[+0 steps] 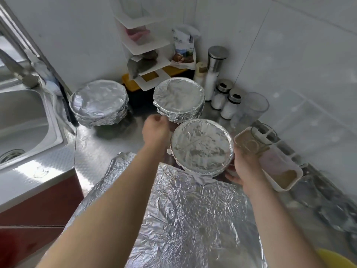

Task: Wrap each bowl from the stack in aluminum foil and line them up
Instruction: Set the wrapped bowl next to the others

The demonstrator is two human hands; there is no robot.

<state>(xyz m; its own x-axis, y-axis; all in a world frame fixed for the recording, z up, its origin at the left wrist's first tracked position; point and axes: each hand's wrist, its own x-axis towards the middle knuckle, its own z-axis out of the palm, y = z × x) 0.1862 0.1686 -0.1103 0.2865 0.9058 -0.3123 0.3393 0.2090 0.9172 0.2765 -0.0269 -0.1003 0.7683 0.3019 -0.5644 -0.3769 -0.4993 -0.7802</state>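
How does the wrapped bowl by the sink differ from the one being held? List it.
The sink-side bowl stands untouched; the near bowl is held by the right hand. The sink-side bowl stands alone; the near bowl crowds another wrapped bowl. Both wear foil.

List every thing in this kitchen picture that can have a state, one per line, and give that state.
left bowl: foil-wrapped, set down
back bowl: foil-wrapped, set down
near bowl: foil-wrapped, held by the right hand
left hand: fingers curled beside the near bowl, grip unclear
foil sheet: spread out, crinkled
glass tumbler: upright, empty
shakers: upright, lids on
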